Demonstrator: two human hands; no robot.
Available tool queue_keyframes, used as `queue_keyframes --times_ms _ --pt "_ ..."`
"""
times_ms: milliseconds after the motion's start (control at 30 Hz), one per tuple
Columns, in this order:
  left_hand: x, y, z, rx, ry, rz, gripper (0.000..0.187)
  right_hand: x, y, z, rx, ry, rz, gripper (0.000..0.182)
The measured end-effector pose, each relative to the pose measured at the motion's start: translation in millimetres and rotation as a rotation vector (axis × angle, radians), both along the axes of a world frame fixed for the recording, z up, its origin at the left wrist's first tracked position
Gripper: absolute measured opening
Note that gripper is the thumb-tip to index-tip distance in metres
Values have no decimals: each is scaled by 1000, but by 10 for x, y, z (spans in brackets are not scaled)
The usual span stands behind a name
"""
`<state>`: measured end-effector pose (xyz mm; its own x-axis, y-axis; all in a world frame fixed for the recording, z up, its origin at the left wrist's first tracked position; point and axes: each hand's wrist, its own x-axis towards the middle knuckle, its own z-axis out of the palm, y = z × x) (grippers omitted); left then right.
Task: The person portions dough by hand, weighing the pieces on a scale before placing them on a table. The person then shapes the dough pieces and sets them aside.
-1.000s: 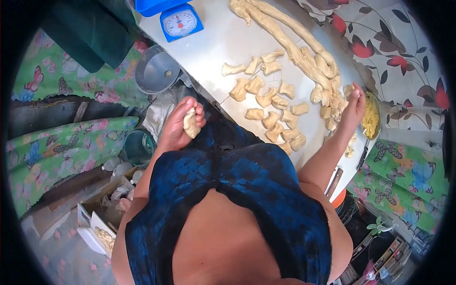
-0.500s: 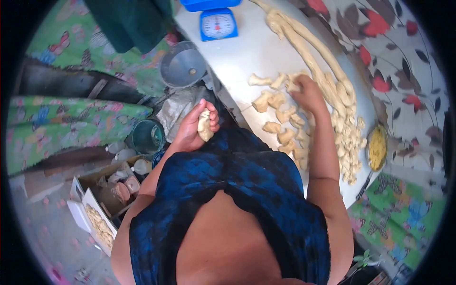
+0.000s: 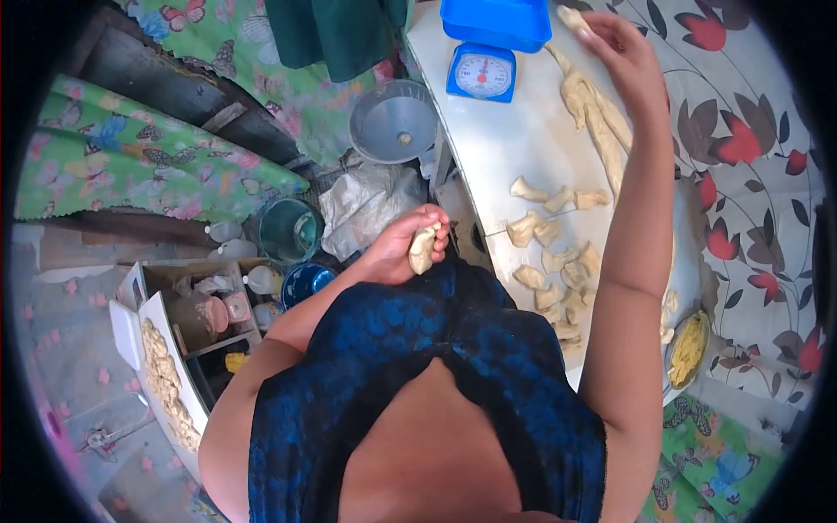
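My left hand [image 3: 403, 251] is closed around a lump of dough [image 3: 423, 247], held close to my body beside the table edge. My right hand [image 3: 621, 45] is stretched far out over the white table [image 3: 510, 131], pinching a small dough piece [image 3: 572, 17] near the blue scale's tray [image 3: 495, 19]. Several cut dough pieces [image 3: 558, 261] lie on the table under my right arm. A long rope of dough [image 3: 597, 118] runs along the far side.
A blue kitchen scale [image 3: 481, 71] stands at the table's end. A grey funnel-like bowl [image 3: 393, 121], a teal bucket [image 3: 289, 231] and crumpled plastic [image 3: 366, 205] sit left of the table. A box of dough pieces [image 3: 161, 383] is on the floor. A yellow-filled bowl [image 3: 687, 349] sits at right.
My right hand has lifted off the cut pieces and reached far forward toward the scale with a small piece. My left hand keeps its dough lump. The view has swung left.
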<state>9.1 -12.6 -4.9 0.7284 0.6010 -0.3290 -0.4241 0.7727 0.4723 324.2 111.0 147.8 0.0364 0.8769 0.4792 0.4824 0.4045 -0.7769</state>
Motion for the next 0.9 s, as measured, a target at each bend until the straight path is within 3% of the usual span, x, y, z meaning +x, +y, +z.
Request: queue_keyframes --times_ms 67,167,233,367,700,800,900 --pt "-14 -8 -1 -7 19 4 13 -80 379 120 -10 -88 -3 29" --pt "-68 -13 24 -14 39 42 13 -250 770 177 -106 -89 180 34" --pt "-107 -9 48 -17 59 76 13 -403 861 232 -135 -377 3 26" --pt "-179 12 44 -26 54 104 13 -431 1235 -24 25 -615 -31 28" --pt "-169 14 24 -6 99 81 14 -489 1318 -144 -41 -593 -47 25" --pt "-159 16 13 -5 99 75 15 -456 1242 -59 79 -564 -46 22" --pt "-143 -3 21 -31 78 64 19 -558 752 307 -40 -293 34 21"
